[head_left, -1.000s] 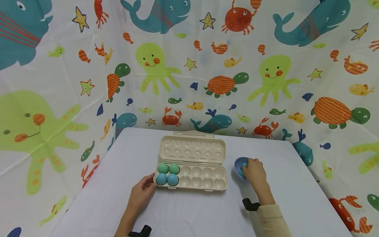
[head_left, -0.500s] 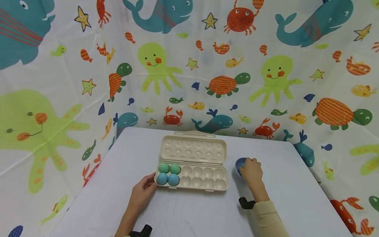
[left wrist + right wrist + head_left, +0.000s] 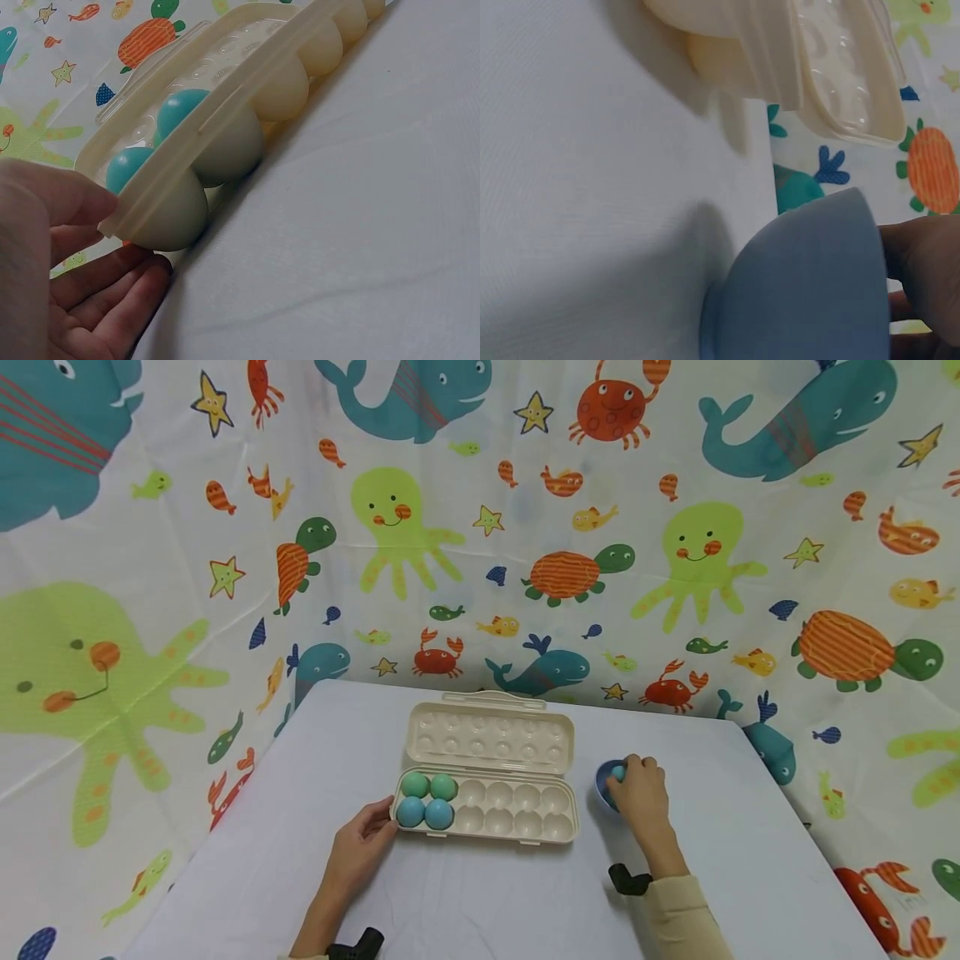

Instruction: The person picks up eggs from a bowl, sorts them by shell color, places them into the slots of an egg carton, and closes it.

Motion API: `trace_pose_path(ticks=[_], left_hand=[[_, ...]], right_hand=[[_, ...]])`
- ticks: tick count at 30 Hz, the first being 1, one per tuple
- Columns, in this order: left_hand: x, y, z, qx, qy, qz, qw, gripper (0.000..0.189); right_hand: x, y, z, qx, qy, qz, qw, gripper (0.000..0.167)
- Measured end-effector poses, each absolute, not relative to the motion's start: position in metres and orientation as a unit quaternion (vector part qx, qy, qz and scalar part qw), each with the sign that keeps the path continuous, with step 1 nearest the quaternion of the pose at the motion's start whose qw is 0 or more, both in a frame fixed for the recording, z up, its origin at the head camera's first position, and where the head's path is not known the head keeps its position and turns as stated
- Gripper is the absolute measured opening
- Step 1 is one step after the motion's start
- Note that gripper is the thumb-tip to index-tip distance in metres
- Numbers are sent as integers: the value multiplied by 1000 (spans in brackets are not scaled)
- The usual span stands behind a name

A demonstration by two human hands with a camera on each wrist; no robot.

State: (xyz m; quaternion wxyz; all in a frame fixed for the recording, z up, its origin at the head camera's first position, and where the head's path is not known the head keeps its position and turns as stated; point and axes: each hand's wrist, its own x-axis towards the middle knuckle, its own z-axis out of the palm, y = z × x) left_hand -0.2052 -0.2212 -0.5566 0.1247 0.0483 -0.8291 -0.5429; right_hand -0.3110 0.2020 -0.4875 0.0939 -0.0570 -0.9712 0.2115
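Note:
My left hand [image 3: 365, 842] grips the left end of the cream egg carton [image 3: 517, 841], its thumb on the rim and its other fingers lower, as the left wrist view shows. The carton lies open, two green balls [image 3: 429, 787] in the back row's left cups and two blue balls [image 3: 424, 813] in front of them. At the right, my right hand [image 3: 640, 795] reaches into a blue bowl [image 3: 802, 285]. A light blue ball [image 3: 618, 772] shows beside its thumb and fingers. The bowl wall hides the fingertips in the right wrist view, so a hold cannot be made out.
The carton's lid [image 3: 489, 739] is tipped back toward the far edge of a white-covered table [image 3: 480, 902]. A white curtain [image 3: 465, 602] printed with sea animals hangs behind the table and along its sides.
My right hand has shifted slightly inside and over the bowl, and the light blue ball shows more clearly beside its fingers. The left hand and carton stay put.

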Motion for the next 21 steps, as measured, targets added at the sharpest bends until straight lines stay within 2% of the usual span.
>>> trace_pose_path(ticks=[9, 21], left_hand=[[-204, -222, -557, 54, -832, -540, 112, 41], [-206, -224, -558, 55, -836, -536, 105, 41]], right_hand=[[-302, 199, -479, -60, -964, 236, 104, 49], [-287, 169, -449, -20, -938, 298, 177, 48]])
